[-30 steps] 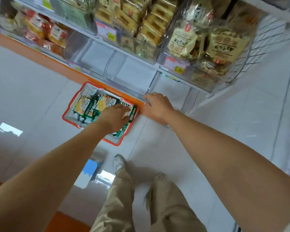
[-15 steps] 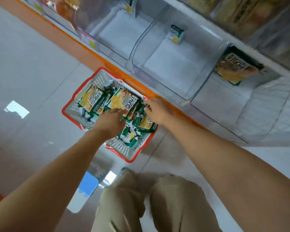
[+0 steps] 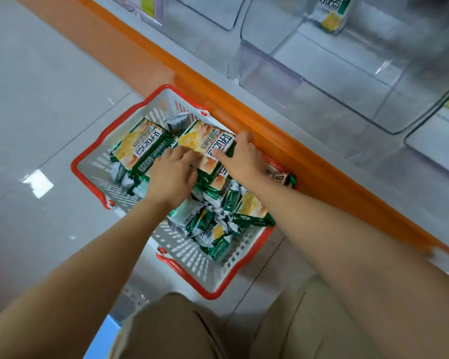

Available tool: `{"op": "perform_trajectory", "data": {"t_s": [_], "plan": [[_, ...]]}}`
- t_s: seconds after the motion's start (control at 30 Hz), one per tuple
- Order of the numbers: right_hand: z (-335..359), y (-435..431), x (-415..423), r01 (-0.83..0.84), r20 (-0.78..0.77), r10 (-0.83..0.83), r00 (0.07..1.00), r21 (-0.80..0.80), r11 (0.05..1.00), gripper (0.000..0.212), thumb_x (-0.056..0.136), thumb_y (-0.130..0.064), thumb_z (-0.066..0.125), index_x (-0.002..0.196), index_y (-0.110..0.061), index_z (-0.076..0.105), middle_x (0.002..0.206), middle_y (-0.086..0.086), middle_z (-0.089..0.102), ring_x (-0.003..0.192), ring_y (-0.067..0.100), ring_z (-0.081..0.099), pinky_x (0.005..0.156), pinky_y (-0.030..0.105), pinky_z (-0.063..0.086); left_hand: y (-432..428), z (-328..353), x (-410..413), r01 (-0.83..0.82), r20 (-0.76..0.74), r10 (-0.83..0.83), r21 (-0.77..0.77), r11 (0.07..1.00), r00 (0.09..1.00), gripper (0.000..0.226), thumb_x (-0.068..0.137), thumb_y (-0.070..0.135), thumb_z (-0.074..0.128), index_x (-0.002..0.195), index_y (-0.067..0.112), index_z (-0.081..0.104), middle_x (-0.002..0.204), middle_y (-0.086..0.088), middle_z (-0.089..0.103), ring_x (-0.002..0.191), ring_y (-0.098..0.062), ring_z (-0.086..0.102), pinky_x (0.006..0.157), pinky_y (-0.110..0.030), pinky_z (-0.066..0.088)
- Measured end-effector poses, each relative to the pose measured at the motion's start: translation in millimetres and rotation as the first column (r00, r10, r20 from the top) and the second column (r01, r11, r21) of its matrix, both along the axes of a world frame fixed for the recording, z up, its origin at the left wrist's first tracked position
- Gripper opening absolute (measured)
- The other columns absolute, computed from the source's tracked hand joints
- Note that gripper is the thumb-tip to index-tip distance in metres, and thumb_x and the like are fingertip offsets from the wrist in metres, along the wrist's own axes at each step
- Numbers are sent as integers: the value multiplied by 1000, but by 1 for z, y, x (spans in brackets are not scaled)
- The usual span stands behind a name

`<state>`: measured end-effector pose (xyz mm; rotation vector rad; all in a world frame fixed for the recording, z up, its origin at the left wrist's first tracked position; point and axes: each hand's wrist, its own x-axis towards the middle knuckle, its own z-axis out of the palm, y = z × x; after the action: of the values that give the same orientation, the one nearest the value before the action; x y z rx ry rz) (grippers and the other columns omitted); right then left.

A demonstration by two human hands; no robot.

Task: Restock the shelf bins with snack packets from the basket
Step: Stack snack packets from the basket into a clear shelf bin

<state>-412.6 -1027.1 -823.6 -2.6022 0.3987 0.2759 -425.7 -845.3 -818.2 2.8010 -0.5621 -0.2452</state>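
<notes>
The right hand (image 3: 241,159) is curled round one end of a large green-and-yellow snack packet (image 3: 205,141); the left hand's (image 3: 174,174) straight fingers are laid against its other edge. The packet is kept atop others in the red-rimmed white plastic basket (image 3: 192,257), below clear plastic shelf bins (image 3: 322,73).

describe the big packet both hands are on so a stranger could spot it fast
Find the white plastic basket with a red rim on the floor beside the orange shelf base. Two large flat yellow-and-green snack packets lie on top at its far end. It is the right packet, nearest that base, with the left hand and right hand on it.
</notes>
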Motion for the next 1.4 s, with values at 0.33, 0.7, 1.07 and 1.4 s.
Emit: {"op": "perform_trajectory", "data": {"t_s": [0.33,0.7,1.07,1.4], "plan": [[-3,12,10,249,-34,-257,966,392,886,64,74,-33,83,120,-8,48,120,9,64,110,27,61,84,33,49,1,3,2,12,39,-6,-162,987,999,37,93,30,39,111,18,69,109,-3,64,95,-29,57,81,-42,48],[46,-7,-17,-106,259,-12,966,438,893,53,77,-18,81,126,-28,62,105,-2,65,89,16,64,78,35,55,0,40,5,-213,60,256,-394,894,965,57,98,37,54,150,22,36,156,-8,34,144,-29,28,117,-51,24],[120,-28,-57,-277,481,79,873,356,892,36,77,-9,79,111,-18,71,97,-2,67,86,16,64,79,33,56,-28,95,-18,-270,-288,62,-775,571,956,20,97,26,61,114,17,53,83,-9,63,64,-21,63,64,-43,59],[245,-91,-80,-310,609,287,739,-69,948,47,80,-36,66,126,-27,63,112,2,60,109,17,54,90,23,38,-86,181,-19,-35,74,203,-873,487,976,20,87,60,56,94,42,50,82,3,64,80,-30,67,71,-58,55]]}}
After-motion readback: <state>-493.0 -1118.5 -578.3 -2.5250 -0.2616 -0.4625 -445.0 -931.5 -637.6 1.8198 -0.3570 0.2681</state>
